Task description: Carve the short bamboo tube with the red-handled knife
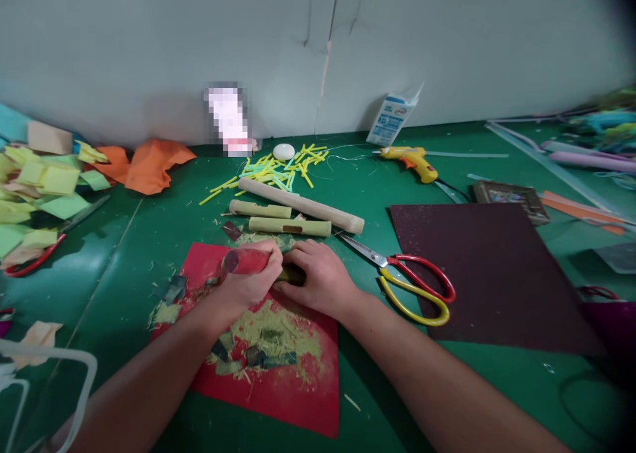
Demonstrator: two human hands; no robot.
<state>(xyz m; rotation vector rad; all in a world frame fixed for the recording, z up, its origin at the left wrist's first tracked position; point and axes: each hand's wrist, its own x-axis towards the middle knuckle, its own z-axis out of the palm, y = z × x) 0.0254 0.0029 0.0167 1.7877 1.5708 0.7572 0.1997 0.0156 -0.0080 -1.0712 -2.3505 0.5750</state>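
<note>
My left hand (248, 284) is closed round a tool with a red handle (243, 261); its blade is hidden. My right hand (318, 274) is closed on a short green bamboo piece (291, 275), pressing it onto a red mat (298, 380). Greenish shavings and dark scraps (263, 344) lie on the mat below both hands. Two cut bamboo sticks (288, 226) and a longer pale wooden rod (303, 205) lie just beyond my hands.
Scissors with red and yellow handles (412, 284) lie right of my right hand beside a dark maroon sheet (487, 274). A yellow glue gun (412, 161), a small carton (392, 118) and yellow strips (278, 168) are further back. Paper scraps (44, 188), orange paper (149, 165) and red scissors (34, 257) are at left.
</note>
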